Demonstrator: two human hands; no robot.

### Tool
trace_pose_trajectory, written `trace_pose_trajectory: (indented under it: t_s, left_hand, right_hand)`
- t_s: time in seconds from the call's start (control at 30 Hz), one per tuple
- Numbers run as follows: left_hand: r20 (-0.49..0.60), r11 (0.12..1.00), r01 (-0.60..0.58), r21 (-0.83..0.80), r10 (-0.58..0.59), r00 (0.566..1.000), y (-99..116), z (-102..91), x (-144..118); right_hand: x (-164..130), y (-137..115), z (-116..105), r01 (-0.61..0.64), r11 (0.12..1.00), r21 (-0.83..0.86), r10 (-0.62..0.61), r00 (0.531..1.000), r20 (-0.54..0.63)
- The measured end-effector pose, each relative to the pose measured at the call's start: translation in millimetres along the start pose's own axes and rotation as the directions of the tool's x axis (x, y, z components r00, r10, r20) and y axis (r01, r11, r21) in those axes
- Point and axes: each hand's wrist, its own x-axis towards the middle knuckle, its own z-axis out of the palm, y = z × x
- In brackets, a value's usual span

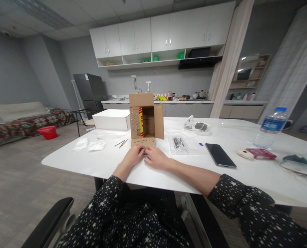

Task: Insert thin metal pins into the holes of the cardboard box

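Note:
A brown cardboard box (pixel 148 121) stands upright on the table with its flaps spread and its opening facing me. Small shiny dots are scattered on its left flap (pixel 136 120), beside a red and yellow strip. The lower flap (pixel 143 141) lies toward me with a row of small dark marks or bits. At that flap's near edge, my left hand (pixel 135 154) and my right hand (pixel 156 157) meet, fingers curled and fingertips close together. Whatever is between the fingers is too small or hidden. Right of the box lies a clear compartment case (pixel 178 144) holding small dark and silvery pieces.
Thin metal tools (pixel 121 143) and white tissues (pixel 96 146) lie at left, before a white box (pixel 111 119). To the right are a phone (pixel 220 155), a dark red packet (pixel 261 154), a water bottle (pixel 271 127) and a white corded device (pixel 197 125).

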Motion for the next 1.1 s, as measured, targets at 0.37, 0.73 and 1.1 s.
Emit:
trace_pose_trajectory:
  t_s: [0.37, 0.73, 1.1]
  left_hand:
    - [-0.005, 0.999, -0.017, -0.028, 0.017, 1.0, -0.1, 0.2, 1.1]
    - [-0.056, 0.999, -0.028, -0.027, 0.026, 0.998, 2.0, -2.9, 1.2]
    - [-0.159, 0.997, -0.033, -0.064, 0.023, 0.987, 6.7, -4.6, 1.7]
  right_hand:
    - [-0.1, 0.1, 0.0, 0.008, 1.0, -0.003, -0.008, 1.0, -0.01]
    - [-0.6, -3.4, -4.9, -0.01, 1.0, 0.005, 0.01, 1.0, 0.003]
    - [-0.3, 0.3, 0.5, -0.005, 0.999, -0.047, 0.005, 1.0, -0.002]
